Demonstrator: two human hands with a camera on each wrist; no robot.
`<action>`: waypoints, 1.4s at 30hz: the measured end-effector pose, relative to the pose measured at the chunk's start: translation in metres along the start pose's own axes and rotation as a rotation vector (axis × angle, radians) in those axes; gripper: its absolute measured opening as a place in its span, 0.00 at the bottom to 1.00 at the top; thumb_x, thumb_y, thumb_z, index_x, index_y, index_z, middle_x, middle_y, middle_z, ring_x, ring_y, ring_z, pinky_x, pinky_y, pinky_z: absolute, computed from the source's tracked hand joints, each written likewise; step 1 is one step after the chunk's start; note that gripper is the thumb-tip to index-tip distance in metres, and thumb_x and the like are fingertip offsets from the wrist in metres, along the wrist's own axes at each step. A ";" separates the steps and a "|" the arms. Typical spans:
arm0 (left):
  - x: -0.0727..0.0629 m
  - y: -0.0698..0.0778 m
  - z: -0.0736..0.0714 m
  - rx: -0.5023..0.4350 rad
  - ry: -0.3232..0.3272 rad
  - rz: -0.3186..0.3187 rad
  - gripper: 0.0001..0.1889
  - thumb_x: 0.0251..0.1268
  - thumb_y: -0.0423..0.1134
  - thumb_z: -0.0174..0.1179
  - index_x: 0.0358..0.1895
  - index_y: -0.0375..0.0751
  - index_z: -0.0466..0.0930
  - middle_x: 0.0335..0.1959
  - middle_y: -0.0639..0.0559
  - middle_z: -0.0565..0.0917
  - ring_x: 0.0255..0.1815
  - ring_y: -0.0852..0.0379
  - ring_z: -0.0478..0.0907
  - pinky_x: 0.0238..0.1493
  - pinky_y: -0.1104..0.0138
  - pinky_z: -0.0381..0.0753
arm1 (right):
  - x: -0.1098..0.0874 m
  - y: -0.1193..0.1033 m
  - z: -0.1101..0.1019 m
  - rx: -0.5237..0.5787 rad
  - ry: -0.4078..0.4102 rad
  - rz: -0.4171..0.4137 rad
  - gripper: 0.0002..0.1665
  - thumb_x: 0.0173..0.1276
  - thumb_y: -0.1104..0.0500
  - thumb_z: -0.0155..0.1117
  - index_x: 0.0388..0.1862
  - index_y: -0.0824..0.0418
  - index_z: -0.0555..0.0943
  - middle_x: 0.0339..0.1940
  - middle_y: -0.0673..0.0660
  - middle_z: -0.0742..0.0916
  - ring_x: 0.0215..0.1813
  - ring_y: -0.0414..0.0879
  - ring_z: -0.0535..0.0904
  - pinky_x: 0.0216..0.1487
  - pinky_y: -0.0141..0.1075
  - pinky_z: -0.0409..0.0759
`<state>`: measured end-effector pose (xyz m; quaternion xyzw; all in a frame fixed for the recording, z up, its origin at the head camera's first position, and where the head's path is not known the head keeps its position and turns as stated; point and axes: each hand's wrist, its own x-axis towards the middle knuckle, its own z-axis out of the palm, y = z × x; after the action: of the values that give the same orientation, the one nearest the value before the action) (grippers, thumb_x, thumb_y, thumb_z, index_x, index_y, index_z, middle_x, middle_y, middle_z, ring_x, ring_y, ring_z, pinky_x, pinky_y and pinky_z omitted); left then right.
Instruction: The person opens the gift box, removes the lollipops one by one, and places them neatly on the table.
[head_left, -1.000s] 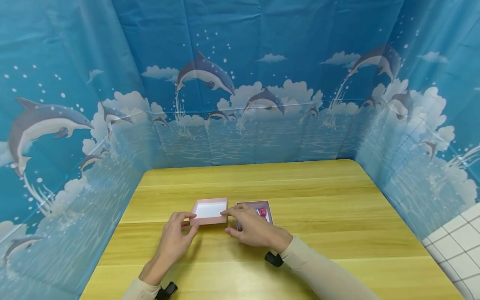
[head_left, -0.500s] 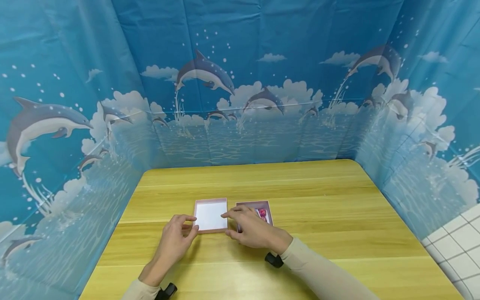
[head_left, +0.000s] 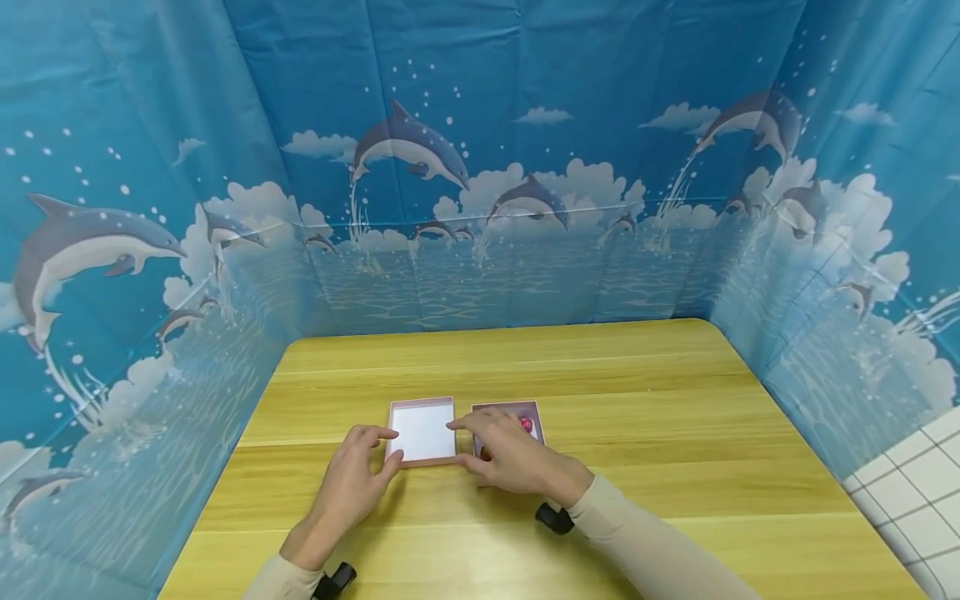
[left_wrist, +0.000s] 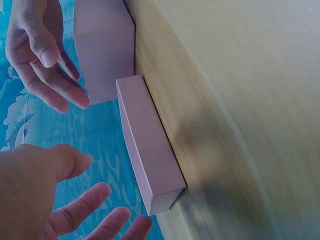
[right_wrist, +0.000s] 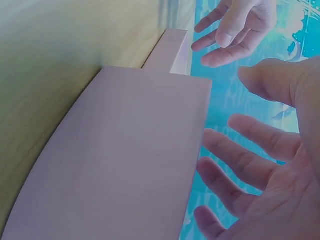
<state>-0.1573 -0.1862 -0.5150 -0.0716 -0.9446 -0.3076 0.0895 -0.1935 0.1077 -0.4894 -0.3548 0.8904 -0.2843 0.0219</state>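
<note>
A shallow pink box lid (head_left: 422, 429) lies flat on the table with its white inside facing up. Just right of it stands a deeper pink box (head_left: 529, 408), with a red-pink round thing (head_left: 527, 424) inside. A darker item in the box is mostly covered by my right hand. My left hand (head_left: 348, 475) is at the lid's left side, fingers spread and loosely bent, holding nothing. My right hand (head_left: 517, 457) hovers over the box, its fingertips near the lid's right edge. In the right wrist view, its relaxed fingers stand apart from the box wall (right_wrist: 130, 145).
The wooden table (head_left: 637, 433) extends around both boxes. A blue dolphin-printed curtain (head_left: 480, 250) rises behind and at the sides. White tiles (head_left: 922, 475) show at the lower right.
The lid, earlier tilted between both hands, now lies flat. My left hand has let go of it, and both hands have shifted slightly to the right.
</note>
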 end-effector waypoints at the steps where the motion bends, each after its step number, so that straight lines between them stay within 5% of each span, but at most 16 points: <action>1: 0.000 0.001 0.000 0.001 -0.001 0.001 0.15 0.83 0.42 0.75 0.65 0.42 0.92 0.67 0.39 0.88 0.65 0.38 0.90 0.65 0.41 0.93 | -0.001 0.000 -0.001 0.001 0.002 -0.001 0.29 0.89 0.52 0.73 0.82 0.58 0.83 0.76 0.58 0.91 0.88 0.69 0.77 0.90 0.73 0.71; 24: 0.014 0.027 0.013 -0.044 -0.025 0.107 0.25 0.80 0.44 0.78 0.73 0.43 0.86 0.69 0.37 0.86 0.68 0.37 0.89 0.67 0.42 0.92 | -0.011 0.013 -0.022 -0.054 0.031 -0.012 0.26 0.90 0.51 0.71 0.81 0.55 0.84 0.77 0.57 0.90 0.80 0.59 0.85 0.82 0.64 0.84; 35: 0.017 0.041 0.023 -0.092 -0.114 0.132 0.32 0.81 0.51 0.78 0.80 0.46 0.81 0.76 0.39 0.82 0.74 0.37 0.86 0.72 0.40 0.91 | -0.012 0.029 -0.036 -0.020 -0.025 -0.003 0.26 0.89 0.53 0.73 0.81 0.55 0.85 0.80 0.60 0.86 0.77 0.59 0.87 0.75 0.56 0.91; 42: 0.019 0.051 0.030 -0.110 -0.199 0.148 0.38 0.83 0.53 0.75 0.87 0.46 0.73 0.81 0.37 0.78 0.78 0.34 0.84 0.76 0.36 0.87 | -0.010 0.040 -0.041 -0.020 -0.055 -0.026 0.26 0.88 0.55 0.73 0.80 0.55 0.85 0.78 0.60 0.87 0.76 0.59 0.87 0.76 0.60 0.90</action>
<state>-0.1694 -0.1262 -0.5057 -0.1762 -0.9225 -0.3431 0.0139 -0.2208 0.1574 -0.4779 -0.3743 0.8875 -0.2659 0.0389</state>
